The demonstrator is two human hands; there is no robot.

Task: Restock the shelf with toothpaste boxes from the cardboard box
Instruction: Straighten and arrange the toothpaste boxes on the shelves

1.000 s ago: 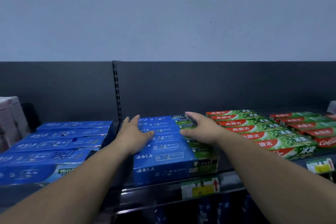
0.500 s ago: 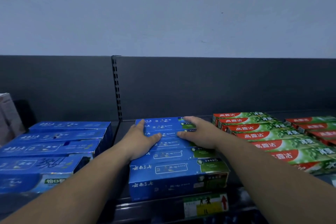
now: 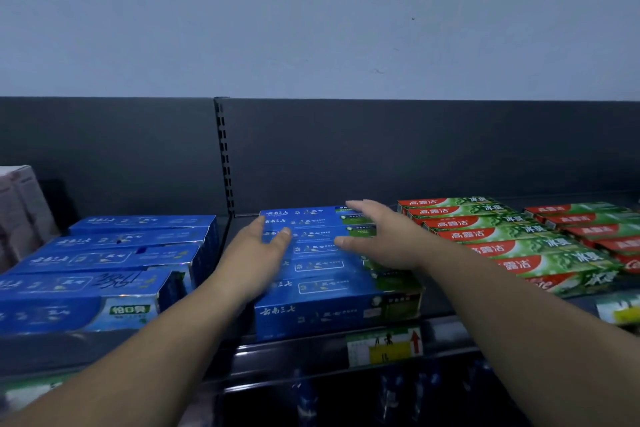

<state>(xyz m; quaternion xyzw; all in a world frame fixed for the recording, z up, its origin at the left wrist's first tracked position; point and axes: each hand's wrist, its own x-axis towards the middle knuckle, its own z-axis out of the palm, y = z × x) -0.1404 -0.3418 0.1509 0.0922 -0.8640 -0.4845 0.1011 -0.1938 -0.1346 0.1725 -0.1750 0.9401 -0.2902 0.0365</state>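
Observation:
A row of blue toothpaste boxes (image 3: 332, 308) lies flat on the dark shelf (image 3: 311, 354), running from the front edge to the back. My left hand (image 3: 256, 253) rests flat on the left part of the row, fingers spread and holding nothing. My right hand (image 3: 377, 236) hovers palm-down over the right part, fingers apart, seemingly just above the boxes. The cardboard box is out of view.
Another stack of blue toothpaste boxes (image 3: 104, 274) sits to the left. Red and green toothpaste boxes (image 3: 512, 243) fill the right side. Pale boxes (image 3: 20, 211) stand far left. A yellow price tag (image 3: 384, 347) hangs on the shelf front. A slotted upright (image 3: 224, 156) divides the back panel.
Both hands have shifted slightly forward on the blue row. My right hand has lifted and opened its fingers. The camera has drawn closer to the shelf.

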